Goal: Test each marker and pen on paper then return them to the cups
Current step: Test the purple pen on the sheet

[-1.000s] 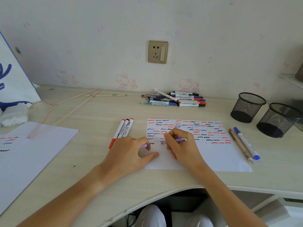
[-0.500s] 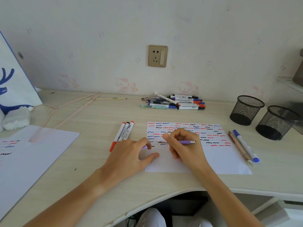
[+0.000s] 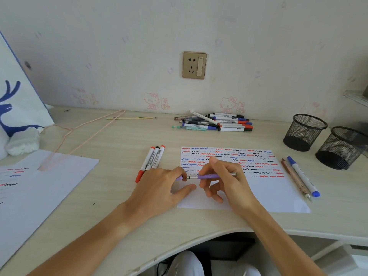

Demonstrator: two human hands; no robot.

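My right hand (image 3: pixel 225 180) grips the purple pen (image 3: pixel 209 176), held level above the test paper (image 3: pixel 268 196). My left hand (image 3: pixel 161 188) pinches the purple cap (image 3: pixel 180 178) at the pen's tip. Three markers (image 3: pixel 151 162) lie left of the paper. Two pens (image 3: pixel 300 178) lie right of it, near two mesh cups (image 3: pixel 304 132). A pile of pens (image 3: pixel 217 123) sits at the rear of the desk (image 3: pixel 119 140).

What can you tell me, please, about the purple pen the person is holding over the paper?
The purple pen is slim, with a lilac barrel, a silvery metal clip end at the right and a metal tip section pointing left. It lies nearly level just above the squiggle-marked sheet of paper. The right hand pinches its barrel, while the left hand holds a matching purple cap at its tip, so it appears to be getting recapped.
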